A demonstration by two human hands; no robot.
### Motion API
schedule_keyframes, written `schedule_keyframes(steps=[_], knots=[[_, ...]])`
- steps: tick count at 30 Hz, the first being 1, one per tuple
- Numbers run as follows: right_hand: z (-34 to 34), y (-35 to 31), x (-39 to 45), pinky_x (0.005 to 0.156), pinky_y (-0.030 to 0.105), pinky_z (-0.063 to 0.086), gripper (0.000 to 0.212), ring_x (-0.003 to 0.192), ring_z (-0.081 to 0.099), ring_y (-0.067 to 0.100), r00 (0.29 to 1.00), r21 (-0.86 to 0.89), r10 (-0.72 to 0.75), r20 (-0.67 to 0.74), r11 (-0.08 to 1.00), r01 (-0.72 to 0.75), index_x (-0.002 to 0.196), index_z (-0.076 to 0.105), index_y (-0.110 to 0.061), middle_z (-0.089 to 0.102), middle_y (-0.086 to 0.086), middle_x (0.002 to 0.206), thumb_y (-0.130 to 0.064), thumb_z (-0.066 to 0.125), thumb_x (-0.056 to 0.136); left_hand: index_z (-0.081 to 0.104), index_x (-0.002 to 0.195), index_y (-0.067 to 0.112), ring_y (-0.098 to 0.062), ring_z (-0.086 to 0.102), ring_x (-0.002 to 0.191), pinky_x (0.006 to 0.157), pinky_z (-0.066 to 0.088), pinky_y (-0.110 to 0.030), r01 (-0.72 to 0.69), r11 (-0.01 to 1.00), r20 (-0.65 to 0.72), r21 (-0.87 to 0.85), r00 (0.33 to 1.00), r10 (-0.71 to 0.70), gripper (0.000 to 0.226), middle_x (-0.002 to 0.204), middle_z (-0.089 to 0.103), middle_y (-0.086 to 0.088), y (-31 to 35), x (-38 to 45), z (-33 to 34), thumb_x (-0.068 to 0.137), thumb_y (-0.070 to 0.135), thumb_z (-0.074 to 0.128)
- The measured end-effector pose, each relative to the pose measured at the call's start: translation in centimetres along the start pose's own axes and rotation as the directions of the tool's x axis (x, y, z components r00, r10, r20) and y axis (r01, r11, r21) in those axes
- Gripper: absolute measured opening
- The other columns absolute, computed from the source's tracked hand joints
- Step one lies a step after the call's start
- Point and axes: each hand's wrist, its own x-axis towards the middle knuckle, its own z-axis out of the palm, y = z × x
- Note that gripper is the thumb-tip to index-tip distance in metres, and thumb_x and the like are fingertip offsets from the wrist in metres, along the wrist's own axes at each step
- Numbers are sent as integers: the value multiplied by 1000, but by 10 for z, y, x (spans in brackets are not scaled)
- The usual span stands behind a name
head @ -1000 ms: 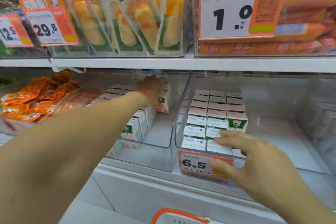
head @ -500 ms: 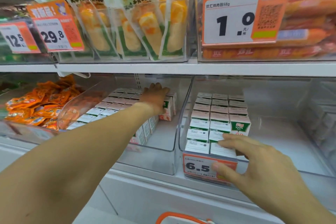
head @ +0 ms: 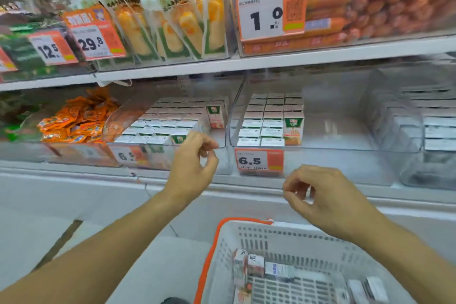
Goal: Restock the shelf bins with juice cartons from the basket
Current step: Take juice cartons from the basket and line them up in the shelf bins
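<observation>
Two clear shelf bins hold rows of small white juice cartons: the left bin (head: 217,155) and the right bin (head: 333,158) with a 6.5 price tag. My left hand (head: 192,168) hangs in front of the left bin, fingers loosely curled, holding nothing. My right hand (head: 325,195) hovers below the right bin, fingers also loosely curled and empty. Below, a white basket (head: 229,254) with an orange handle holds several juice cartons (head: 249,269) lying and standing on its floor.
An upper shelf (head: 271,61) carries corn packs (head: 177,24) and a bin of sausages (head: 370,7) with a 1.0 tag. Orange snack packets (head: 74,118) fill the bin at left. Another clear bin with cartons (head: 434,131) stands at far right.
Both hands have pulled back out of the bins toward me and now hang empty. The view has tilted down, bringing the basket into sight.
</observation>
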Motion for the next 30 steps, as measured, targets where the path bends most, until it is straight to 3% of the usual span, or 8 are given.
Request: schedule_keyframes(steps=[3,5,9,12,15,21,25,30], knots=[[14,19,-30,67,17,46,11,72,63,5,955,61,162,249,981,-183,78,69,-27,69,-13,77,-19,70,85,63,90,14,-8,55,73,67,44,-15,103,993,264,-56,961,-85,15,84,59,4,7,-52,27,85,1,58],[26,32,-48,69,15,45,4,73,62,4,906,20,220,361,970,-244,84,70,-24,70,-11,81,-21,70,87,63,96,18,-11,58,79,71,49,-20,243,969,453,-42,869,-198,15,90,61,3,-1,-90,51,88,6,60],[58,56,-83,65,9,40,11,75,61,0,808,-60,315,498,942,-331,97,71,-21,69,-11,90,-27,71,87,58,112,20,-14,56,92,83,48,-22,398,911,736,109,584,-343,21,106,56,5,-18,-158,95,92,19,64],[82,79,-111,64,8,38,18,71,54,-5,720,-111,379,581,914,-391,103,70,-18,67,-8,94,-28,72,87,52,130,9,-13,53,107,88,42,-16,467,846,817,258,362,-449,41,122,53,0,-32,-201,118,93,20,65],[102,107,-140,77,21,50,17,78,58,6,636,-162,470,612,861,-481,99,69,-17,65,-5,94,-25,74,84,38,147,10,-21,47,131,105,39,-28,480,761,796,436,187,-575,64,149,42,-8,-51,-238,138,92,28,66],[136,158,-196,77,22,45,23,81,58,11,514,-168,637,574,706,-688,95,61,-23,62,-3,96,-21,79,81,16,153,6,-31,53,121,88,47,-34,554,529,579,643,100,-809,86,141,45,-19,-65,-284,169,88,28,67],[159,176,-211,81,32,53,43,90,66,23,482,-215,731,483,633,-744,122,61,-18,69,8,106,-25,77,82,42,128,2,-29,60,99,73,49,-35,801,326,353,502,155,-923,61,115,60,-14,-67,-297,186,79,14,76],[188,180,-216,74,27,46,54,84,59,19,469,-188,800,374,561,-806,127,53,-16,66,11,111,-32,77,82,65,105,1,-23,65,85,72,47,-28,944,155,373,291,37,-927,42,96,71,-9,-69,-304,220,77,27,83]])
